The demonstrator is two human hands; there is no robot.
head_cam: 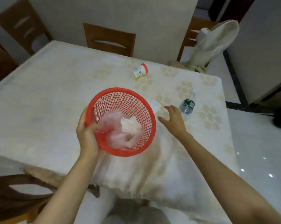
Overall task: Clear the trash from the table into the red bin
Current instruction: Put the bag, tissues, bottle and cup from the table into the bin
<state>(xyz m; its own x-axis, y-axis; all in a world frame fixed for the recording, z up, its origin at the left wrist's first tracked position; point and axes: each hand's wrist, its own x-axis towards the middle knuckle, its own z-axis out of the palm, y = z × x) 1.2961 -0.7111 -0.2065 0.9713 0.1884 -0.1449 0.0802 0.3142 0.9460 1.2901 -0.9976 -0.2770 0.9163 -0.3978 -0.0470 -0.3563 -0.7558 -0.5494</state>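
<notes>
My left hand [88, 136] grips the rim of the red mesh bin [128, 101], held tilted above the table [39, 102]. Inside the bin lie a clear plastic bag [115, 136] and a crumpled white tissue [130, 125]. My right hand [173, 118] hovers just right of the bin, fingers spread, holding nothing. Beyond its fingertips lies a white paper scrap [154, 103]. A clear plastic bottle with a green label [187, 105] lies on its side to the right of that hand. Farther back, a paper cup with a red rim [140, 71] lies tipped over.
Wooden chairs stand behind the table [110, 39] and at my near left [15, 191]. A white fan [217, 42] stands past the table's far right corner. The table's right edge drops to a glossy white floor [257, 151].
</notes>
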